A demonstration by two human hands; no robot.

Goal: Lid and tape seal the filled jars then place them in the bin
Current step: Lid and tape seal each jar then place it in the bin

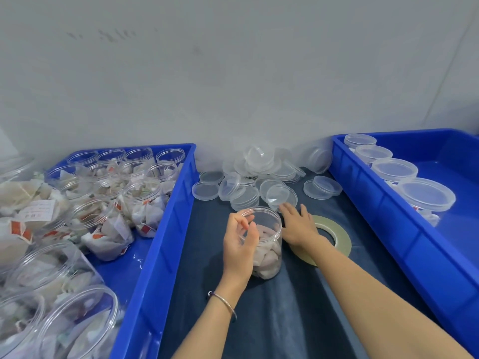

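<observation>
2 bright blue bins [166, 229] flank a dark navy surface [285, 307]. Clear jars [264, 242] hold white bags with red-orange tags [16, 229]. The tape roll [334, 234] is pale yellow-green.

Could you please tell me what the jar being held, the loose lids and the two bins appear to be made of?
The jar looks like clear glossy plastic: its pouches show through the wall. The loose lids seem thin clear plastic, slightly frosted, with moulded rims. The left bin and right bin look like rigid, opaque blue moulded plastic with a soft sheen.
</observation>
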